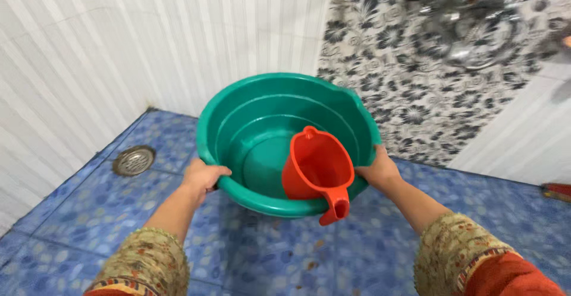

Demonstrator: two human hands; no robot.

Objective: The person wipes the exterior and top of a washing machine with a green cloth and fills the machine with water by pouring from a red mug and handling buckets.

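**Green basin lifted off the floor, red jug riding inside**

The person is holding a green plastic basin (279, 135) up above the blue patterned floor (267, 254), tipped so that its open mouth is facing the camera. The left hand (202, 177) is gripping the near-left rim, fingers curled over the edge; the right hand (379, 170) is clasping the right rim in the same way, fingers wrapped around it. Both hands are closed on the basin and nothing else.

A red plastic jug (316, 168) is lying inside the basin against the lower right wall, its handle (336, 205) hanging out over the rim. The basin is looking empty of water, as far as can be seen, and so is the jug.

Judging by how things are lying, the lifting is already done, while the setting down is still left. A round metal floor drain (133, 160) is sitting well apart to the left, near the white tiled wall (89, 58). Blurred metal tap fittings (470, 16) are showing on the flowered wall (404, 88) above.
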